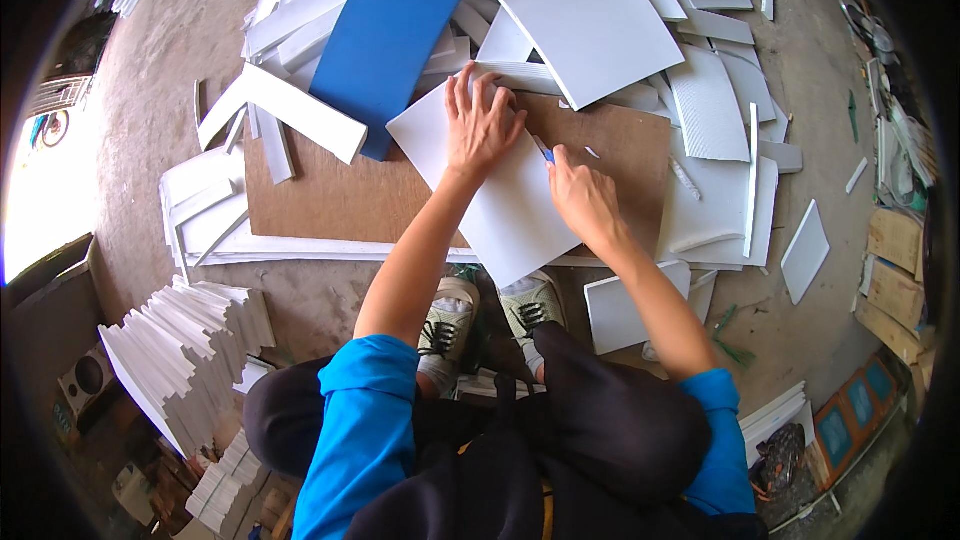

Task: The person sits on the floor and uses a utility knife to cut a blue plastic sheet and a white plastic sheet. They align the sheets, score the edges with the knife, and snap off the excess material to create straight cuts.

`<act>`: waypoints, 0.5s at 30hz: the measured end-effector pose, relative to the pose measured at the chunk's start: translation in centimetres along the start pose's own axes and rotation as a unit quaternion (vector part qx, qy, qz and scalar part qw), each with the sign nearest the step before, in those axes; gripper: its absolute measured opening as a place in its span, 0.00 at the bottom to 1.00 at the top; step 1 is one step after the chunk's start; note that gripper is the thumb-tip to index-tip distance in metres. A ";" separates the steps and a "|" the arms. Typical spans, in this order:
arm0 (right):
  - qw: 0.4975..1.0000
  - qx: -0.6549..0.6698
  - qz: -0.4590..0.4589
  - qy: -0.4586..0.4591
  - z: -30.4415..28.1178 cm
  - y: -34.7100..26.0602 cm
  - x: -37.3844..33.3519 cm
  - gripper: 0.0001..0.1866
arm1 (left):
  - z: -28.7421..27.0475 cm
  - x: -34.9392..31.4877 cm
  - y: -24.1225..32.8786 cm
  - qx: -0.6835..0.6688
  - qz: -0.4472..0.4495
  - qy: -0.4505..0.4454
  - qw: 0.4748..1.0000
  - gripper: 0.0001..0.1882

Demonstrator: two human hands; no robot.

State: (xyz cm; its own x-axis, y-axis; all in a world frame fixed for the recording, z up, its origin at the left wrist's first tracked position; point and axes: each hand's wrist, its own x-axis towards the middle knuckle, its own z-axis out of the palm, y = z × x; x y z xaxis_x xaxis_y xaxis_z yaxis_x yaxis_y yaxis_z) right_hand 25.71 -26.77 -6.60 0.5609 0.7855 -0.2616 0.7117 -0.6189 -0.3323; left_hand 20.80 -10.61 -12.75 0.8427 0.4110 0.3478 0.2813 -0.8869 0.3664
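A white foam sheet (510, 210) lies slantwise on the brown wooden board (330, 195), its near corner reaching past the board toward my shoes. My left hand (478, 130) presses on the sheet's upper part with fingers spread. Beside its right edge, my right hand (585, 198) grips a utility knife (546, 152) with a blue body; the blade end points up and left along that edge. Most of the handle is hidden in my fingers. Left of my left hand, a blue sheet (385, 45) rests on the pile, its lower end overlapping the board.
White offcuts and strips (300, 30) heap up behind the board, with a large white panel (590, 25) on top. A stack of white pieces (190, 355) stands at lower left. My shoes (448, 330) are just below the board. Cardboard (895, 240) sits along the right.
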 end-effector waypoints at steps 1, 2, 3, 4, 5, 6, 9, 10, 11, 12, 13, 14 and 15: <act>1.000 0.001 0.000 -0.005 0.0 -0.1 0.2 0.17 | 0.0 0.0 0.0 0.006 -0.001 0.001 1.000 0.14; 1.000 0.001 -0.001 -0.009 0.1 0.0 0.2 0.17 | 0.0 0.0 0.0 0.006 -0.003 0.000 1.000 0.14; 1.000 0.001 -0.001 -0.013 0.3 0.1 0.3 0.17 | 0.0 0.0 0.0 0.005 -0.004 -0.001 1.000 0.14; 1.000 0.002 -0.001 -0.017 0.4 0.2 0.3 0.17 | 0.0 0.1 0.1 0.004 -0.005 -0.002 1.000 0.14; 1.000 -0.003 0.000 -0.019 0.3 0.2 0.3 0.16 | 0.0 0.1 0.1 0.005 -0.006 -0.002 1.000 0.13; 1.000 -0.007 0.001 -0.022 0.2 0.0 0.4 0.16 | 0.0 0.1 0.0 0.005 -0.007 -0.002 1.000 0.13; 1.000 -0.007 0.006 -0.026 0.0 -0.2 0.5 0.15 | 0.0 0.1 0.1 0.003 -0.008 0.000 1.000 0.13; 1.000 -0.005 0.007 -0.027 0.0 -0.2 0.5 0.14 | 0.0 0.1 0.1 0.002 -0.008 0.000 1.000 0.13; 0.999 -0.003 0.008 -0.031 -0.1 -0.3 0.6 0.14 | 0.0 0.1 0.1 0.002 -0.008 0.000 1.000 0.13; 0.999 -0.002 0.009 -0.034 -0.2 -0.4 0.7 0.14 | 0.0 0.1 0.1 0.003 -0.008 0.001 1.000 0.13; 0.999 0.000 0.010 -0.038 -0.3 -0.4 0.8 0.13 | 0.0 0.1 0.1 0.003 -0.009 0.001 1.000 0.13; 0.999 0.003 0.005 -0.045 -0.4 -0.5 1.0 0.13 | 0.0 0.1 0.1 0.003 -0.008 0.003 1.000 0.13; 0.999 0.006 0.000 -0.052 -0.5 -0.6 1.4 0.12 | 0.0 0.1 0.0 0.003 -0.008 0.004 1.000 0.13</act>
State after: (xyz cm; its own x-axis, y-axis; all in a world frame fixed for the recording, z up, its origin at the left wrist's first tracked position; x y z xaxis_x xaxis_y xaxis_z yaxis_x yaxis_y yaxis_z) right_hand 26.27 -25.31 -6.29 0.5139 0.7814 -0.3539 0.7064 -0.6195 -0.3422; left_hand 20.87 -10.60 -12.75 0.8341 0.4270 0.3492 0.2972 -0.8812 0.3675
